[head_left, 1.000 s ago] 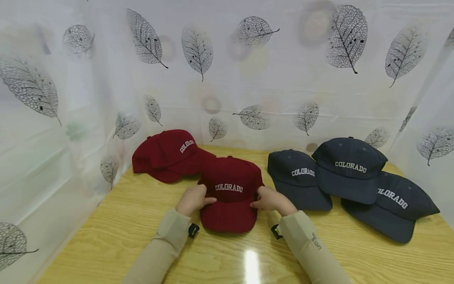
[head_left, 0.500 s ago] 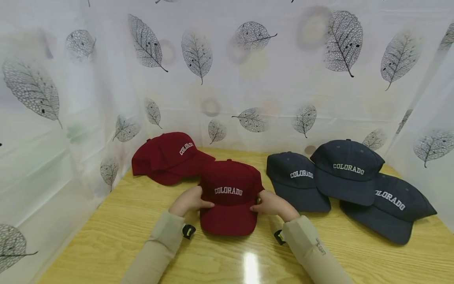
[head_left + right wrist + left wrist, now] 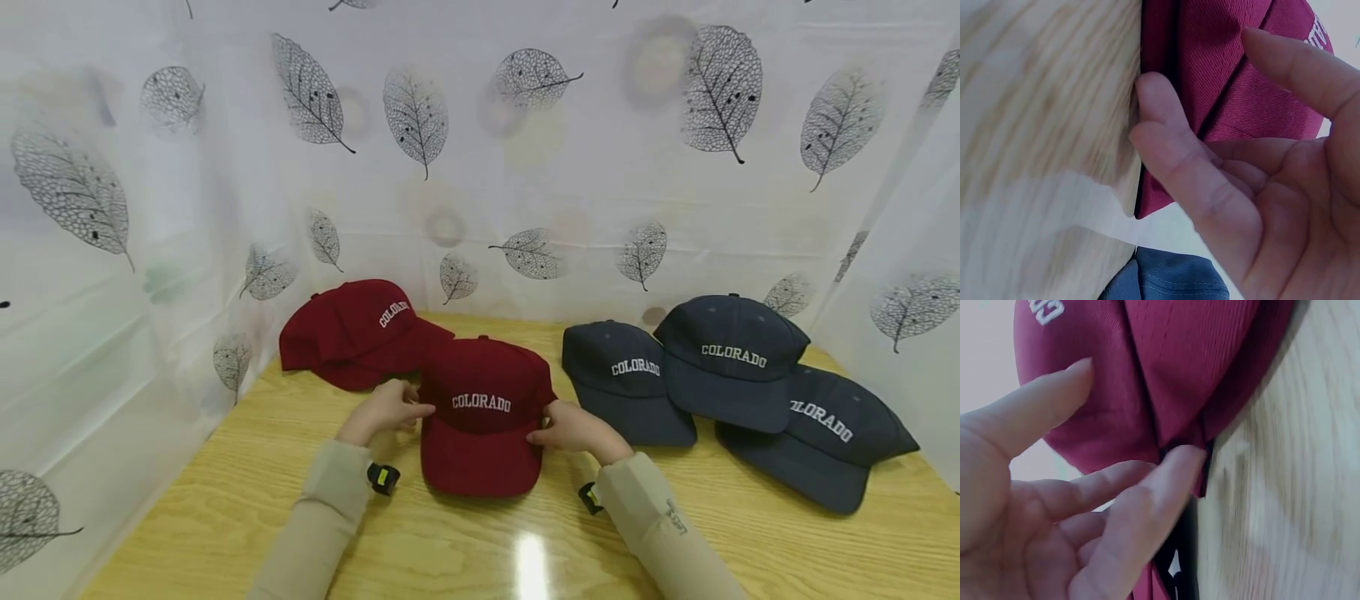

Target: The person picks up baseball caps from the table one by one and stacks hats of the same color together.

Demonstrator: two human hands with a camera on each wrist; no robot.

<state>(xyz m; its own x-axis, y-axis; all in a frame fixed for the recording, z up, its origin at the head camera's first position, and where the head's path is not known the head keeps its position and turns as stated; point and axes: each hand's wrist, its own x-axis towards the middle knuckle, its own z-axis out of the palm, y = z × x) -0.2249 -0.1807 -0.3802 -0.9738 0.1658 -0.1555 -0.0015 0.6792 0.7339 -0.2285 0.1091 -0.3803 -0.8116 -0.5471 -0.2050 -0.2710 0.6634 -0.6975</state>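
Observation:
A red baseball cap [image 3: 482, 462] with white COLORADO lettering sits upright on the wooden table, its brim toward me. My left hand [image 3: 381, 412] is at the cap's left side, fingers loosely bent. In the left wrist view, its thumb [image 3: 1060, 400] and fingers are spread apart beside the cap's lower edge. On the other side my right hand [image 3: 579, 430] rests against the cap, thumb near where brim meets crown. The right wrist view shows the right fingers [image 3: 1179, 162] extended along the cap's side, low by the tabletop. Neither hand is closed round the fabric.
Further red caps [image 3: 352, 329] lie overlapped at the back left, just behind the front cap. At the right, navy COLORADO caps [image 3: 731, 396] overlap one another, the nearest close to my right hand. A white leaf-print curtain [image 3: 465, 192] borders the table [image 3: 225, 500].
My left hand has drawn back leftward from the front red cap, its fingers loosening from the side. The right hand and the cap stay almost in place.

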